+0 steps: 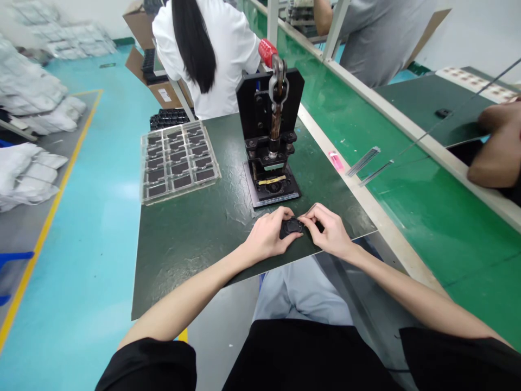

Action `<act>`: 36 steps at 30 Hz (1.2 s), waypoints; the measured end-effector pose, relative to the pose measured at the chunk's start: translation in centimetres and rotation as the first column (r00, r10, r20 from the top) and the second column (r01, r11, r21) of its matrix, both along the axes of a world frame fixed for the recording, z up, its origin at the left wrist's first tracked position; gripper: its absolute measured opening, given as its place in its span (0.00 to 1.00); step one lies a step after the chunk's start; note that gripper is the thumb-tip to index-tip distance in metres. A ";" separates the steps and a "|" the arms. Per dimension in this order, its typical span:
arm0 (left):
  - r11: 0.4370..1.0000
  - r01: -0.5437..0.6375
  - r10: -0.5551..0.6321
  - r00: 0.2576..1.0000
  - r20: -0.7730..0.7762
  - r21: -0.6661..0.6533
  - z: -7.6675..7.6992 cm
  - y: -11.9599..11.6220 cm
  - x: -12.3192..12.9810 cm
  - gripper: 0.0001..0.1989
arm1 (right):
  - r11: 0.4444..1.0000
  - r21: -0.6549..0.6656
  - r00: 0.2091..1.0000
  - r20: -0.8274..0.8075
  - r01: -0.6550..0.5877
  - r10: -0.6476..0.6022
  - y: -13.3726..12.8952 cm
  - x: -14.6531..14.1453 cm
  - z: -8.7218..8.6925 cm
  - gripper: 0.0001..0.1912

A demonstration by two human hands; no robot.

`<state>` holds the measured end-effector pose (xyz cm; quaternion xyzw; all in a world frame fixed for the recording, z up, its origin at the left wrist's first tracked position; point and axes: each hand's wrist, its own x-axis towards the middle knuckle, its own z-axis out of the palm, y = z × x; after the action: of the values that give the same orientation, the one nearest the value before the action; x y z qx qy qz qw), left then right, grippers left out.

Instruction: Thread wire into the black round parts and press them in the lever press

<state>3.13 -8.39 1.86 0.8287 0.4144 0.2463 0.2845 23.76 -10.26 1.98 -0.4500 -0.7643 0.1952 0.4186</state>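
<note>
Grip: left hand (266, 234) closed around a small black moulded part (291, 227), right hand (328, 231) pinching its right end. Part held near the front edge of a dark green mat (195, 255), before a black hand press (271, 136); clear tray (142, 171) of black pieces (179, 168) toward the left edge. Fingers hide the part's form.

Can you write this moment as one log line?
left hand: holds small black part | right hand: pinches it | beside: black bench press
</note>
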 end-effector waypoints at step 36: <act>1.000 -0.010 0.010 1.000 0.013 0.008 0.0 -0.1 0.1 0.21 | 0.994 0.070 0.994 0.071 -0.084 0.079 0.3 -0.2 0.2 0.13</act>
<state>3.27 -8.50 1.84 0.8260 0.4158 0.2548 0.2827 23.52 -9.94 2.14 -0.4092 -0.8025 0.1688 0.4000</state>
